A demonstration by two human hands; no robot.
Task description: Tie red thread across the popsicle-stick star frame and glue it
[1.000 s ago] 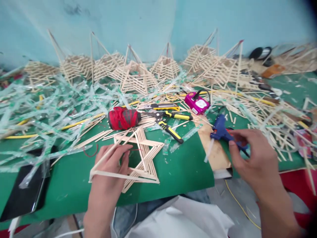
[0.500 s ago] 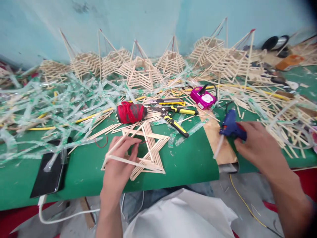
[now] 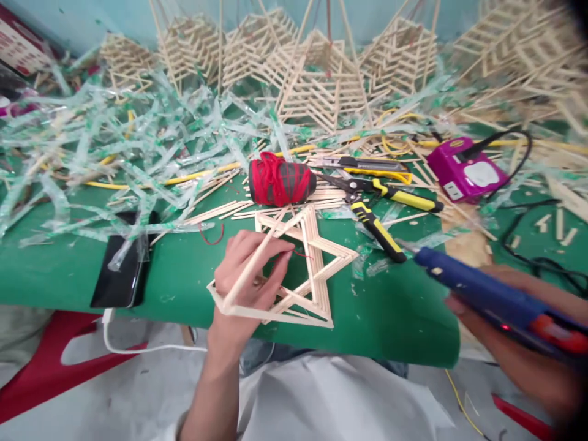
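Note:
My left hand (image 3: 252,275) reaches in under the raised sticks of a star-shaped wooden stick frame (image 3: 324,269) on the green table. Its thumb and forefinger are pinched together, and a thin red string (image 3: 303,254) runs out from the fingertips across the frame's opening. In my right hand (image 3: 505,343) is a blue glue gun (image 3: 468,285), its nozzle pointing left toward the pliers, apart from the frame. Behind the frame lies a spool of red string (image 3: 280,180). Yellow-and-black pliers (image 3: 367,202) lie spread beside the spool.
A utility knife (image 3: 376,165) lies behind the pliers, near a purple power socket box (image 3: 463,171). A heap of clear tape strips (image 3: 184,128) covers the back left. Several finished stick frames (image 3: 321,86) stand along the wall. A black phone (image 3: 124,263) is plugged in at left.
My right hand has raised the glue gun and turned it so its nozzle points left. My left hand keeps its pinch inside the frame. The view has tilted down and shifted left.

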